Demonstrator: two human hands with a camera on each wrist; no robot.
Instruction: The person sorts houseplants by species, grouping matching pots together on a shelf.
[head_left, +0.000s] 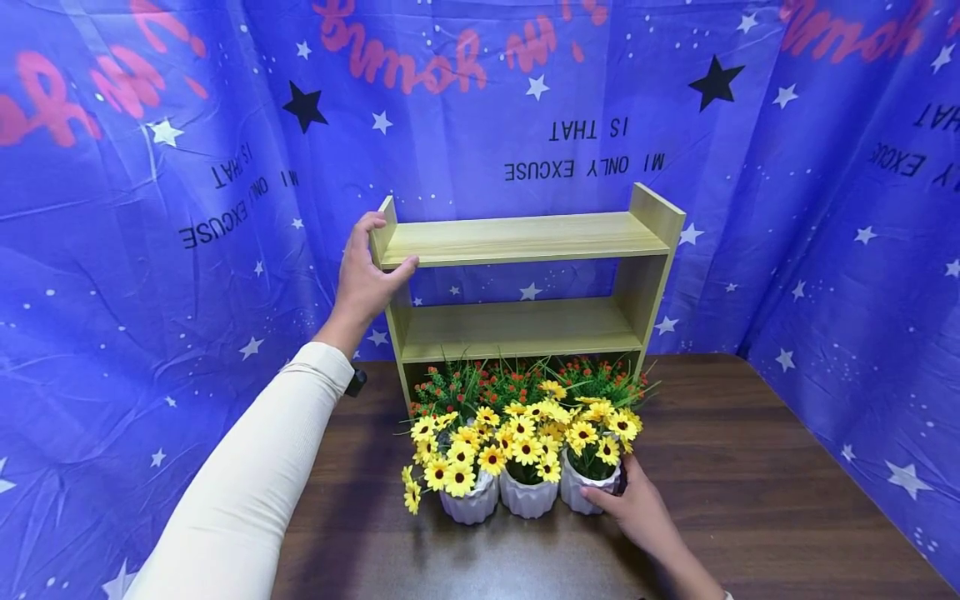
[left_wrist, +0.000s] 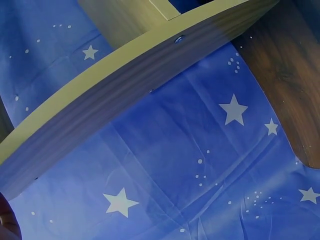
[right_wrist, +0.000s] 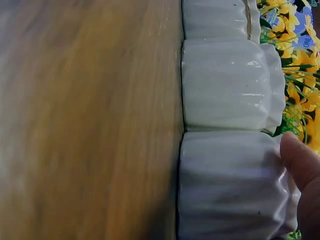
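Well, blue cloth [head_left: 465, 137] backs the brown table [head_left: 757, 475]; left grip [head_left: 365, 279] holds shelf [head_left: 525, 323], right grip [head_left: 641, 510] pot [head_left: 574, 490].

Blue starry bkdrp [head_left: 450, 179], dk brn tbl [head_left: 757, 483]

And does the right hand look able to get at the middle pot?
Probably yes: nothing blocks the front of the middle pot, though the right hand should first leave the right pot.

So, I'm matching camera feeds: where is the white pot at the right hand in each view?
Head: the white pot is low, right of centre, at the right hand.
Left wrist: not in it.
Right wrist: bottom, right of centre, the hand at its rim.
Shared landmark: the brown table, in all three.
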